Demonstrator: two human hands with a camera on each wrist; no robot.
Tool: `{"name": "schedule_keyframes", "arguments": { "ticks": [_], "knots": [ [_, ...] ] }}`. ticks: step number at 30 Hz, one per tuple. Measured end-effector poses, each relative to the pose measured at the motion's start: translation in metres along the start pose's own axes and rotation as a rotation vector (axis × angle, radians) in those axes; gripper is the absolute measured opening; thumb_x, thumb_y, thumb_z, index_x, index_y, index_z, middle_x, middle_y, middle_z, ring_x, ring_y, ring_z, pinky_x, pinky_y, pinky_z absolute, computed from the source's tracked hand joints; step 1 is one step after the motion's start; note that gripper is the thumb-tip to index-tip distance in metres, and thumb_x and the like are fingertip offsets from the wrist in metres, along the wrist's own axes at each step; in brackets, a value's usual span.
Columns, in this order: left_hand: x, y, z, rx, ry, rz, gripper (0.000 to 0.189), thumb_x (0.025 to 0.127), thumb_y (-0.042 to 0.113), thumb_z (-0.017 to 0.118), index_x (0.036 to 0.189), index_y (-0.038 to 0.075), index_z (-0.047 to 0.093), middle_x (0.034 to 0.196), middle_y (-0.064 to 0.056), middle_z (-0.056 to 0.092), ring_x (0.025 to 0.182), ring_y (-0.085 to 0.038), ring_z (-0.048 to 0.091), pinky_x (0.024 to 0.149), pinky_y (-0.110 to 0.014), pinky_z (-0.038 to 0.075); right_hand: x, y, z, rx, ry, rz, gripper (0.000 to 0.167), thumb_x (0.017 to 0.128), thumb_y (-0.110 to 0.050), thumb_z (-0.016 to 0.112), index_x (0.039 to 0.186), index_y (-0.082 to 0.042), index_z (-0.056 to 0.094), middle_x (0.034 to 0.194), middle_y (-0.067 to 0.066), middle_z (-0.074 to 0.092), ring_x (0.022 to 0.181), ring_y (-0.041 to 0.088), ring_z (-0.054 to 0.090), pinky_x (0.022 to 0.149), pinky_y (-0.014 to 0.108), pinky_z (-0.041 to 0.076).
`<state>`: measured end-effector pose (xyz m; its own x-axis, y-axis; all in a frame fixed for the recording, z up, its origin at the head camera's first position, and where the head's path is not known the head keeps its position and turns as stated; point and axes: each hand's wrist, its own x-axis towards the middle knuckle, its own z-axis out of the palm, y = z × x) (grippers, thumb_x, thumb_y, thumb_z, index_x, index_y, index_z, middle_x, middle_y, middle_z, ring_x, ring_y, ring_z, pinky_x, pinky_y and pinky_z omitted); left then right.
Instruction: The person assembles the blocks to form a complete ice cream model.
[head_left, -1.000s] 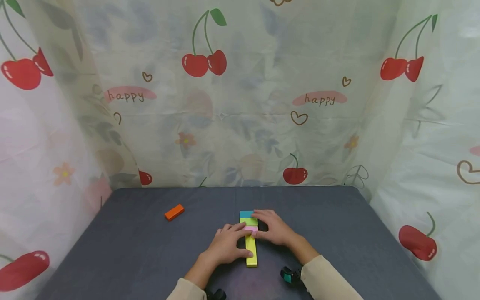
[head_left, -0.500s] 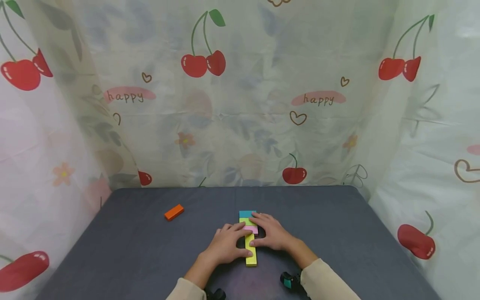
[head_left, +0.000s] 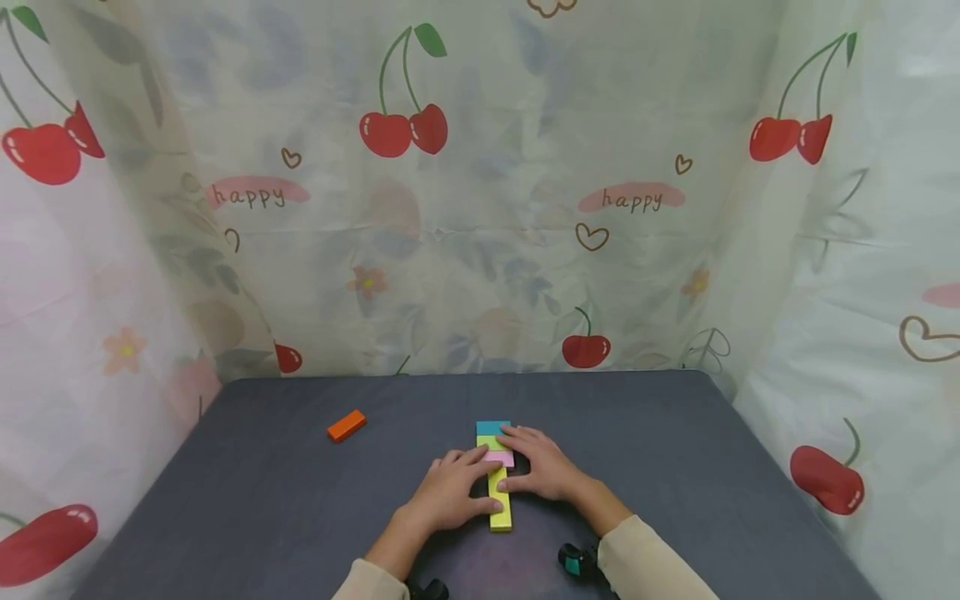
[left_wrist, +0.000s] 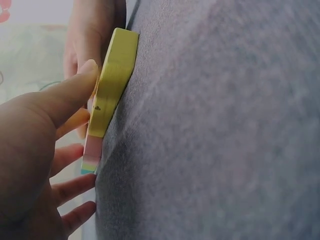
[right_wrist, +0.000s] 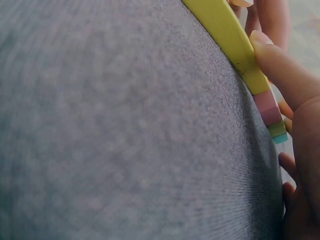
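On the dark table, a blue block (head_left: pixel 489 427), a light green block (head_left: pixel 487 442) and a pink block (head_left: pixel 501 458) lie crosswise in a row. A yellow block (head_left: pixel 500 522) points lengthwise from the pink one toward the person. My left hand (head_left: pixel 448 493) reaches in from the left, its thumb at the yellow block (left_wrist: pixel 117 65) and its extended fingers by the pink and green ones. From the other side, my right hand (head_left: pixel 547 467) touches the yellow block (right_wrist: pixel 227 35) with its thumb, its forefinger over the blue and green blocks' right ends.
An orange block (head_left: pixel 347 426) lies apart at the table's back left. Black straps with a device (head_left: pixel 577 562) sit at the wrists. A cherry-print curtain (head_left: pixel 480 183) stands behind the table (head_left: pixel 637 442) and along both sides.
My right thumb has slid from near the pink block down along the yellow block toward the person. The left hand and the blocks hold nearly the same places; the head view shifts slightly.
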<state>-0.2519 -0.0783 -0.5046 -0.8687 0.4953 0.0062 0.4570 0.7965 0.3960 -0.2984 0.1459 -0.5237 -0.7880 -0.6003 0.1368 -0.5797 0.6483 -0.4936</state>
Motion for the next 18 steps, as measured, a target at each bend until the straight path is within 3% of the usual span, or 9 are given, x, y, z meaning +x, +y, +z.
{"name": "schedule_keyframes", "arguments": {
  "ticks": [10,18],
  "knots": [
    [-0.008,-0.012,-0.001,-0.08,0.054,0.043,0.058,0.087,0.054,0.066,0.137,0.027,0.058,0.147,-0.002,0.045,0.128,-0.029,0.044,0.099,-0.056,0.035,0.001,0.001,0.002,0.003,-0.001,0.007,0.08,0.084,-0.059,0.066,0.148,-0.017,0.045,0.155,0.003,0.034,0.141,0.033,0.026,0.107,0.063,0.02],
    [-0.015,-0.029,-0.017,-0.095,0.065,-0.008,0.052,0.088,0.048,0.068,0.134,0.025,0.061,0.145,-0.005,0.047,0.128,-0.033,0.044,0.099,-0.061,0.034,0.001,0.001,0.003,0.007,-0.009,0.052,0.081,0.081,-0.062,0.067,0.148,-0.021,0.045,0.155,-0.001,0.033,0.142,0.032,0.025,0.107,0.062,0.02]
  ]
}}
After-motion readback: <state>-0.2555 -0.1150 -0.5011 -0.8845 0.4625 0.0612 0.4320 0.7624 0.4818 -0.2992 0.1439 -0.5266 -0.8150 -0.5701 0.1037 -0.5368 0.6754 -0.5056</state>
